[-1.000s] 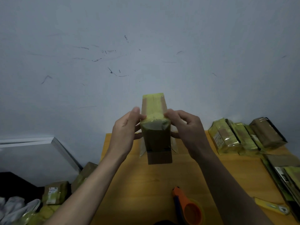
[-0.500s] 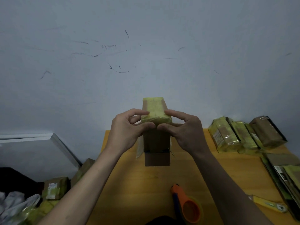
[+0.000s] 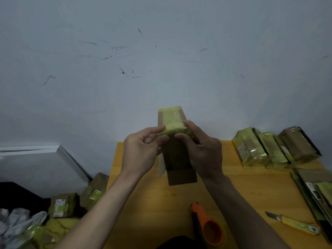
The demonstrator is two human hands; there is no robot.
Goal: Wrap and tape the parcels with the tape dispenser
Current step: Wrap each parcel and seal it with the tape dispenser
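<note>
A brown cardboard parcel (image 3: 177, 159) with yellow-green tape over its top end is held upright above the yellow table (image 3: 233, 191). My left hand (image 3: 142, 150) pinches the taped top edge from the left, fingers on the tape. My right hand (image 3: 201, 150) grips the parcel's right side, thumb pressing the front under the taped edge. A clear tape flap hangs at the parcel's lower left. The orange tape dispenser (image 3: 208, 227) lies on the table near the front edge, untouched.
Several wrapped parcels (image 3: 269, 148) lean against the wall at the back right. Flat packets (image 3: 318, 191) lie along the right edge, with a yellow utility knife (image 3: 294, 223) near them. More parcels (image 3: 64, 205) sit on the floor to the left beside a metal frame (image 3: 68, 159).
Both hands have closed in on the parcel's taped top end, fingers moving from the sides onto the front edge. The parcel has stayed upright, shifting very slightly.
</note>
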